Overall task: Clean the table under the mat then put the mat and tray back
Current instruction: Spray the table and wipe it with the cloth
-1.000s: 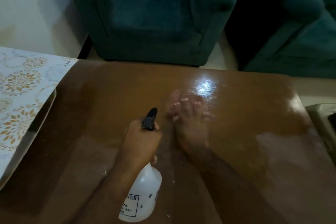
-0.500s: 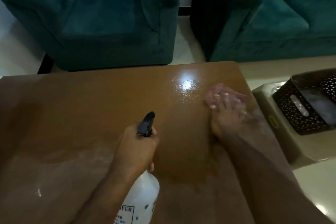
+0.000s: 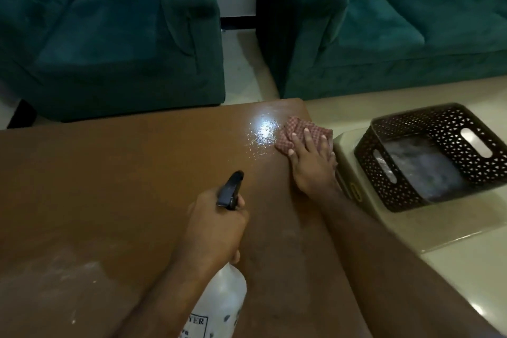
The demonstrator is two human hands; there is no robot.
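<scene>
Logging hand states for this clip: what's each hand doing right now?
Left hand: closed around the spray bottle.
Right hand: open, flat, pressing the checked cloth on the table.

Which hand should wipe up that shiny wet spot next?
The right hand: it lies flat on the checked cloth just beside the wet patch. The left hand is busy gripping the spray bottle.

Open room: the table (image 3: 109, 186) top left of the spray bottle (image 3: 219, 307) is left bare.
Obstacles: the far right corner is taken by the cloth (image 3: 299, 132); the basket (image 3: 428, 197) is set just beside that edge.
</scene>
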